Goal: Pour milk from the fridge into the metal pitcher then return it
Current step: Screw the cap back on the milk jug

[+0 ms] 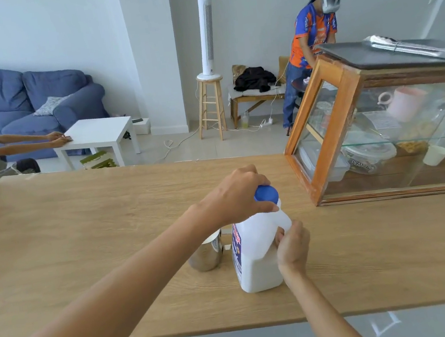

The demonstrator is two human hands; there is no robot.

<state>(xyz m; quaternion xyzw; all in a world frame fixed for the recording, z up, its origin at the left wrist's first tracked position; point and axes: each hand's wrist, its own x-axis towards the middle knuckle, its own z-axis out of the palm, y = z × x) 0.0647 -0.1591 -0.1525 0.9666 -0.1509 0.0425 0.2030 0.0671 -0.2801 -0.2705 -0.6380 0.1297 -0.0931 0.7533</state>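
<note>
A white plastic milk jug [256, 260] stands upright on the wooden counter [84, 243], its label facing left. Its blue cap [266, 194] sits on the neck, and my left hand [236, 194] grips that cap from above. My right hand [292, 244] is wrapped around the jug's handle on the right side. The metal pitcher [207, 252] stands just left of the jug, touching or nearly touching it, partly hidden behind my left forearm.
A wood-framed glass display case [327, 132] with cups and containers stands on the counter at the right. Beyond the counter are a white side table [98, 133], a blue sofa [36, 99], a stool with a tower fan [204, 32], and two other people.
</note>
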